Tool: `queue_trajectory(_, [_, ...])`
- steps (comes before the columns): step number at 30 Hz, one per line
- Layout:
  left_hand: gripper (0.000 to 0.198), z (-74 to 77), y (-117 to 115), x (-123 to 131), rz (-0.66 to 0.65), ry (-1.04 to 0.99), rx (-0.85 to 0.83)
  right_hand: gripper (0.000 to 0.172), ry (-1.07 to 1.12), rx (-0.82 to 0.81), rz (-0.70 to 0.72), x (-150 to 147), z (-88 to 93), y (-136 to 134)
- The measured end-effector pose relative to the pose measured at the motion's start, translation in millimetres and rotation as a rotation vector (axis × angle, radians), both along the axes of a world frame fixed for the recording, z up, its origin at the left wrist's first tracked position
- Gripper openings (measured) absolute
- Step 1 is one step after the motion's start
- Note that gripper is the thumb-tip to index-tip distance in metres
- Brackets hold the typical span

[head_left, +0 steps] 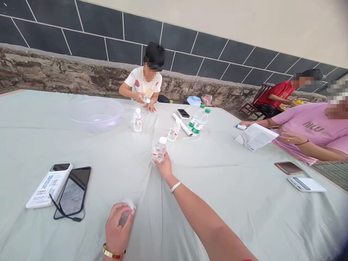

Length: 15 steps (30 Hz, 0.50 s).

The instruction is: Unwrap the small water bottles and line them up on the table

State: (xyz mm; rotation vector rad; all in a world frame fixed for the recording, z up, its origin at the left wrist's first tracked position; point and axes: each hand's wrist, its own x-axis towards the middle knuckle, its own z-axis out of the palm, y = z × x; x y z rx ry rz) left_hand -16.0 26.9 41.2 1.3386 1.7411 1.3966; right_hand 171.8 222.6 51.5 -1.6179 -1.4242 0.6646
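The right hand (pixel 164 167) extends from the lower center of the frame to a capped clear water bottle (pixel 159 149), which stands upright on the pale green tablecloth (pixel 233 203). The fingers (pixel 157 160) touch the bottle's base. The hand is narrowed at the base; whether it grips firmly cannot be determined. A silver bangle (pixel 175 187) encircles the right wrist.

The left hand (pixel 117 227), at bottom center, is closed on a small translucent item (pixel 128 207), which is too blurred to identify. A gold bracelet (pixel 114 252) encircles the left wrist.

At lower left, a black smartphone (pixel 73 192) lies just beside a white printed box (pixel 49 185). A clear plastic basin (pixel 96 115) stands at upper left. Two further clear bottles (pixel 137 120) and two green-capped bottles (pixel 197 119) stand near a white paper tube (pixel 181 124) beyond the right hand.

At the far edge, a seated person (pixel 144 85) holds a bottle (pixel 145 98). At right, a person in a pink shirt (pixel 312 130) sits beside a printed sheet (pixel 255 137).
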Motion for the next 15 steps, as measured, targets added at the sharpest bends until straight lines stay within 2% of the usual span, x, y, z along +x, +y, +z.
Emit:
queue_trajectory(4, [0.012,-5.5,-3,3,0.006,0.014,-0.021,0.066,0.004,-0.003,-0.148,-7,-2.0,66])
queue_trajectory(7, [0.014,-7.1,-4,6,-0.003,0.014,-0.060,0.074,0.024,-0.064,-0.276,-10,-0.6,102])
queue_trajectory(13, [0.018,-9.1,-6,10,0.009,0.021,-0.102,0.078,0.080,-0.084,-0.374,-8,-6.3,149])
queue_trajectory(15, [0.022,-9.5,-6,11,0.005,0.028,-0.126,0.077,0.051,-0.028,-0.337,-6,-11.0,156])
